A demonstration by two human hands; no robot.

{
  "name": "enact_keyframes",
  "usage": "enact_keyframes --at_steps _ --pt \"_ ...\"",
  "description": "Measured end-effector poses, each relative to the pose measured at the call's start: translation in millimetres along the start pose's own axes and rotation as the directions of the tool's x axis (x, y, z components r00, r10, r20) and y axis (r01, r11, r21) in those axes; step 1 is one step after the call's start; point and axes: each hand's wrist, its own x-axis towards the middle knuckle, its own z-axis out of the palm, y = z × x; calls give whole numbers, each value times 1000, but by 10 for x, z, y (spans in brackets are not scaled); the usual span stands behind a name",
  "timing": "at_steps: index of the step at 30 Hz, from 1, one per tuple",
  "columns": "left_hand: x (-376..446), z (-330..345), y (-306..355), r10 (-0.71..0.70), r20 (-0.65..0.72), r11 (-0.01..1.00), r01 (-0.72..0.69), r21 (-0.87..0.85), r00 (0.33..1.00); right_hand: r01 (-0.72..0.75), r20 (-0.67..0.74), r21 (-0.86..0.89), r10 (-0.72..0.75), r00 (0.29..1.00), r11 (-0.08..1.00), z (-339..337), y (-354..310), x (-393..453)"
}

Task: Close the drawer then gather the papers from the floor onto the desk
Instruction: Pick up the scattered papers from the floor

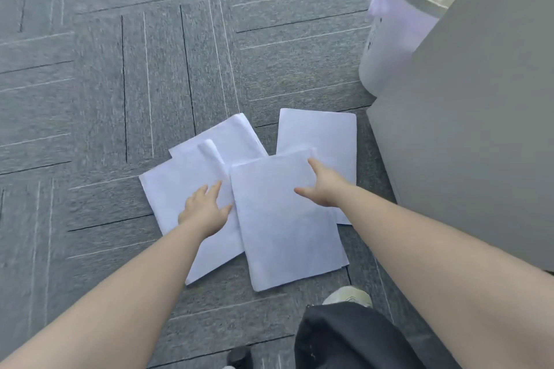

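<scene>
- Head view: you have four sheets or thin stacks of white papers [287, 219] on the grey carpet floor [90, 99], though the blur makes it hard to tell whether each is a single sheet.
- They look blank and flat, overlapping in a loose fan; one at the back left has a curled corner.
- Your left hand [207, 210] lies flat on the left sheet, fingers spread apart, clamped on nothing.
- Your right hand [320, 189] rests on the upper right part of the front sheet, thumb out to the left, fingers stretched toward its top edge; you can't tell whether they pinch it.
- One grey cabinet [479, 129] stands just right of the papers, one pale bin [389, 39] behind it.
- One light shoe [347, 295] shows near the papers.
</scene>
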Motion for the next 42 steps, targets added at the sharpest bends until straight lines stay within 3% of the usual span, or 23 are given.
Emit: enact_keyframes --at_steps 7,12,14,19,21,23,26,29,32,35,40,42 --pt "298 309 -398 -136 6 982 136 -129 991 -185 -61 40 188 980 982 249 272 401" --pt "486 428 -612 -291 -129 938 256 -234 948 -302 -130 220 335 933 928 361 334 578" --pt "524 463 -664 -414 -137 882 358 -307 900 -359 -128 267 402 907 894 455 332 601" --pt "624 503 -821 -647 -2 646 547 -532 762 -459 -157 300 518 841 836 633 288 707" --pt "663 450 -842 -672 -36 609 524 -595 740 -482 -173 290 541 823 827 661 294 753" --pt "723 428 -827 -608 -94 629 406 -662 789 -450 -166 289 507 846 845 660 307 808" --pt "751 373 -655 -442 -133 664 224 -714 887 -300 -185 440 412 892 846 571 331 874" --pt "831 355 -435 -400 -219 701 143 -699 890 -266 -276 489 436 856 831 350 371 927" --pt "897 334 -226 -447 -269 709 155 -688 853 -298 -348 421 456 819 857 183 474 953" --pt "928 318 -110 -454 -242 688 165 -706 858 -315 -338 485 507 793 816 141 538 961" --pt "935 305 79 -476 -118 540 184 -821 872 -320 -283 583 556 781 747 142 520 950" --pt "940 313 119 -432 -91 529 170 -831 897 -292 -265 627 550 792 722 144 520 937"
